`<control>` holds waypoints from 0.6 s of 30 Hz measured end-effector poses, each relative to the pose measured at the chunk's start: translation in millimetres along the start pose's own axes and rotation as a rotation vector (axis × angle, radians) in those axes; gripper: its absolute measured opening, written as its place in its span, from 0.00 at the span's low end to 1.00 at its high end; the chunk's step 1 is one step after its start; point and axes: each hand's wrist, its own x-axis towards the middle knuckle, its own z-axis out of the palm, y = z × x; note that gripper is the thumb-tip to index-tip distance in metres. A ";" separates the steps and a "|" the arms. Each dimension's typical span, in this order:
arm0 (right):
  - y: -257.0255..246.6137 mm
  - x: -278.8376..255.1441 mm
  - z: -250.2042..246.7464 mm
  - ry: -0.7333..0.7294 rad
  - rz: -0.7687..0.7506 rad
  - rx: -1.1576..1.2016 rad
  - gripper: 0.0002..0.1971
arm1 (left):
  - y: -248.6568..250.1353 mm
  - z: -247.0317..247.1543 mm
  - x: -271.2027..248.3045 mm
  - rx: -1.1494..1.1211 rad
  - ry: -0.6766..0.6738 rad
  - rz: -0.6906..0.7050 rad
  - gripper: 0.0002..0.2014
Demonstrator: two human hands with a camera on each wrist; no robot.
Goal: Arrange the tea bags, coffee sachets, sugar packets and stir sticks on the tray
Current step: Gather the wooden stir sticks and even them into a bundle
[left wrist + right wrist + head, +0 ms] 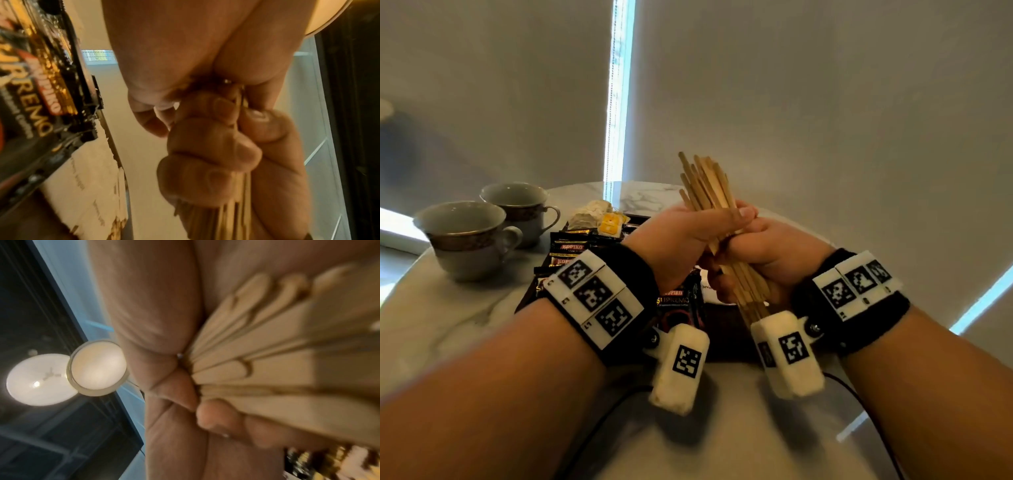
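Both hands hold one bundle of wooden stir sticks [707, 186] upright above the dark tray [726, 320]. My left hand [695, 233] wraps the bundle from the left, thumb on top. My right hand [760, 260] grips it lower down from the right. The right wrist view shows the stir sticks [257, 353] fanned against the palm; in the left wrist view the stir sticks [230, 216] poke out below curled fingers. Black coffee sachets [571, 246] lie on the tray's left part, tea bags [594, 214] at its far left corner, and pale sugar packets [86, 181] beside a coffee sachet [39, 104].
Two grey teacups [465, 236] [520, 209] stand on the marble table [441, 318] left of the tray. Closed blinds hang behind the table, with a bright gap between them. Black cables run over the near table edge.
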 end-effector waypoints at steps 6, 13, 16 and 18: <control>9.1 8.1 2.4 0.077 -0.052 0.067 0.12 | -2.0 2.6 3.8 0.046 0.093 0.029 0.14; 25.7 12.3 -7.1 0.215 -0.213 0.157 0.18 | -7.5 -0.4 13.6 -0.089 0.302 0.062 0.14; 28.9 7.7 -6.8 0.225 -0.221 0.112 0.22 | -6.8 0.6 14.7 -0.143 0.362 0.108 0.12; 32.6 8.1 -5.9 0.279 -0.187 0.075 0.27 | -3.0 1.6 14.0 -0.215 0.433 0.166 0.08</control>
